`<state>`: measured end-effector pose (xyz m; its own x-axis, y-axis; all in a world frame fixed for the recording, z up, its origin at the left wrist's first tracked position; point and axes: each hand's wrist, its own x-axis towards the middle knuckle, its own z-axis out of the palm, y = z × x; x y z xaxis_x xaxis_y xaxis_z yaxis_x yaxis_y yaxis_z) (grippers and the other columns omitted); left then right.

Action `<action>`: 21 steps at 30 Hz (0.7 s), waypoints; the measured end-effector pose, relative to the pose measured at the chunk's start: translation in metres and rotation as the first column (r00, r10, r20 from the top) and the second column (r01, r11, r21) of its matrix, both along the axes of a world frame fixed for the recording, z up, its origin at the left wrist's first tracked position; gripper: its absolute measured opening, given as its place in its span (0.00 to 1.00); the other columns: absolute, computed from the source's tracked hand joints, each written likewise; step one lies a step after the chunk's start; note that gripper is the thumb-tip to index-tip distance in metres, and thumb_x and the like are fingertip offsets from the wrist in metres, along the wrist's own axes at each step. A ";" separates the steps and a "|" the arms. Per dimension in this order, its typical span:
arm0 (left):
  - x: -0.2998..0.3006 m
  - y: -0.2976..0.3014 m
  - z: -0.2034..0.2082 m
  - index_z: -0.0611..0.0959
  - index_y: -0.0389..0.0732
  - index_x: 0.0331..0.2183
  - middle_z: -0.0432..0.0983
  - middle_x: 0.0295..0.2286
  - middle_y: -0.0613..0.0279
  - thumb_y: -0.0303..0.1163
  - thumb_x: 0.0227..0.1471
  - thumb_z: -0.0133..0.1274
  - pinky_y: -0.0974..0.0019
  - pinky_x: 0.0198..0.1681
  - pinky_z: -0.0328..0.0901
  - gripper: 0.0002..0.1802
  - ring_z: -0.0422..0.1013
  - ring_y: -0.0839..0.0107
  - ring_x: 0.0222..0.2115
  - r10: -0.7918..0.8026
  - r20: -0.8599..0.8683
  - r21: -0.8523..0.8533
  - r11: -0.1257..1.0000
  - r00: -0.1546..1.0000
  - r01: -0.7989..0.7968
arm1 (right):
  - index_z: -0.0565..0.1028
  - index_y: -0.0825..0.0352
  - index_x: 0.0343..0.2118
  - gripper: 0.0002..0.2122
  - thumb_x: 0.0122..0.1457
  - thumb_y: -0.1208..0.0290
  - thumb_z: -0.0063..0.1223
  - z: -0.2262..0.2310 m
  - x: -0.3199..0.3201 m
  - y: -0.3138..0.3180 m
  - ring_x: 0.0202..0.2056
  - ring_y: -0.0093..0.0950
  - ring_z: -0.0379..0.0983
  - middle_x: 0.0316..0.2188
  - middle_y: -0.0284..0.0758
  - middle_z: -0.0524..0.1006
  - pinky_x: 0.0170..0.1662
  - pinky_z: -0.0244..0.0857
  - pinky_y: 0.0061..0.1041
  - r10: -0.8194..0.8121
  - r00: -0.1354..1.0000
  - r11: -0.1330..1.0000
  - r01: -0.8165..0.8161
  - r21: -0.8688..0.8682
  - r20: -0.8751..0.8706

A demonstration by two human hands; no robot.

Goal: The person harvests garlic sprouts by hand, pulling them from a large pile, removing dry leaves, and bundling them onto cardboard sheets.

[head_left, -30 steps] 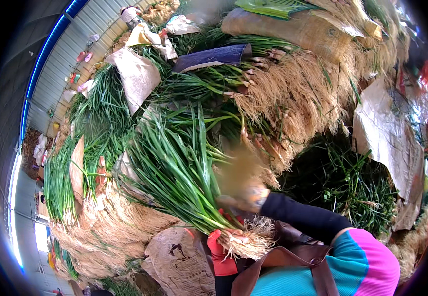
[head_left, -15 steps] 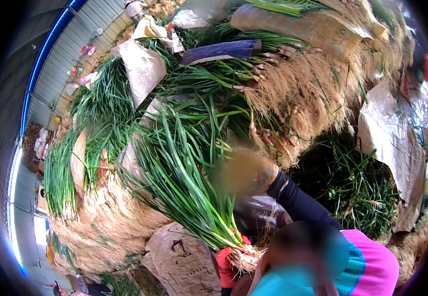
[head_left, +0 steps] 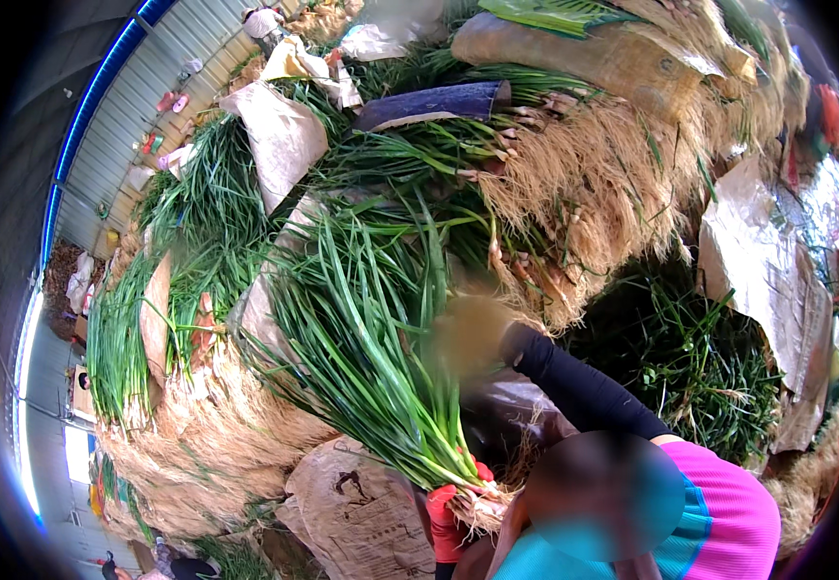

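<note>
1. Gripping a fat bunch of green onions [head_left: 361, 377] down near the root end, the left hand [head_left: 446, 522] wears a red glove, and red fingertips [head_left: 483, 472] poke out on the other side of the stalks. So yeah, that grip is closed around the stems.
2. The bunch is right in front of the body, around the lower middle of the view, leaves fanning up and to the left, pale roots [head_left: 482, 509] sticking out at the bottom.
3. Right hand [head_left: 468, 338] is up by the right side of the leaves, but it's basically a brown blur, so can't tell if it's wide, narrow or holding something. A dark sleeve [head_left: 584, 387] runs from it down to a teal and pink shirt [head_left: 738, 503].
4. Just left of the glove: a tan sack [head_left: 361, 507].
5. Right of the sleeve: a heap of loose leaves [head_left: 671, 358], with a whitish sheet [head_left: 772, 290] beside it.
6. Farther up, there's a big onion pile [head_left: 584, 193], roots pointing right, plus a dark blue roll [head_left: 429, 104] on top.
</note>
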<state>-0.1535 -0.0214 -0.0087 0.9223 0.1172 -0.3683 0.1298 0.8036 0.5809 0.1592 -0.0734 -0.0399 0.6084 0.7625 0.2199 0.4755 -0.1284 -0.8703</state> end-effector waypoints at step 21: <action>-0.005 0.003 0.000 0.60 0.46 0.56 0.62 0.49 0.46 0.40 0.42 0.54 0.53 0.45 0.62 0.38 0.66 0.55 0.43 0.046 0.085 -0.021 0.999 0.995 -0.045 | 0.73 0.70 0.41 0.16 0.58 0.62 0.45 -0.016 0.059 -0.094 0.34 0.33 0.74 0.36 0.44 0.76 0.37 0.67 0.28 -0.584 0.719 0.724 0.671 0.159 -0.375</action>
<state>-0.1583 -0.0186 -0.0083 0.9444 0.1536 -0.2906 0.0431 0.8186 0.5728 0.2181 -0.1676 -0.0562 0.9888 0.1161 0.0937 0.1003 -0.0522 -0.9936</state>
